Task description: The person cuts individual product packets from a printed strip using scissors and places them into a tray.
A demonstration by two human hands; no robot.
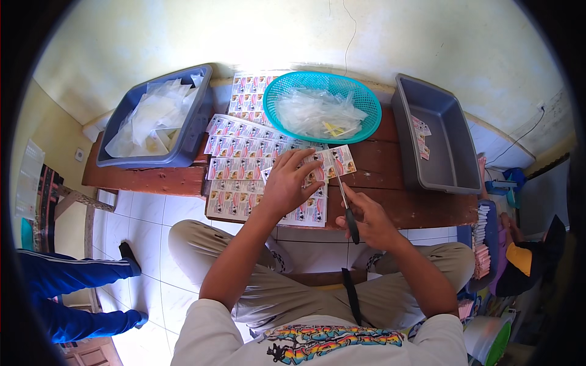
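Note:
My left hand (290,180) rests on a strip of printed paper labels (344,160), its fingers spread and pressing on it. Black-handled scissors (350,224) are in my right hand (368,222), their blades lying along the strip between two labels near its right end. Under and left of my left hand lie several more label strips (238,168) and uncut sheets (229,199) on the wooden table. Beyond my hands stands a turquoise plastic basket (377,112) with clear plastic bags (316,112) and a few yellow pieces. A few cut labels (420,132) lie in the grey tub on the right.
A grey tub (206,96) of plastic bags stands at the table's left end, another grey tub (474,151) at its right. The wooden table (380,201) abuts the wall. A person in blue trousers (82,274) is at the left, another person (512,261) at the right.

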